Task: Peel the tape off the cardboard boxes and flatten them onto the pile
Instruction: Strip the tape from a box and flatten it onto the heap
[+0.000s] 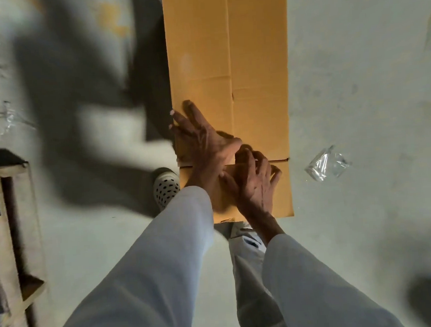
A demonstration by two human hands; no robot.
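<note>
A long flattened brown cardboard box [255, 58] lies on the pale floor, stretching away from me, with a lengthwise crease down its middle and flaps at the near end. My left hand [202, 138] lies spread on the box's near left part, its fingertips at the left edge. My right hand [255, 183] presses down on the near flap with bent, spread fingers, just right of my left wrist. Both sleeves are light-coloured. I see no tape between the fingers.
A crumpled piece of clear tape or plastic [328, 164] lies on the floor right of the box. My foot in a white perforated clog [165, 186] stands left of the box. A cardboard stack or wooden frame [13, 241] and more clear plastic [7, 119] sit at the left.
</note>
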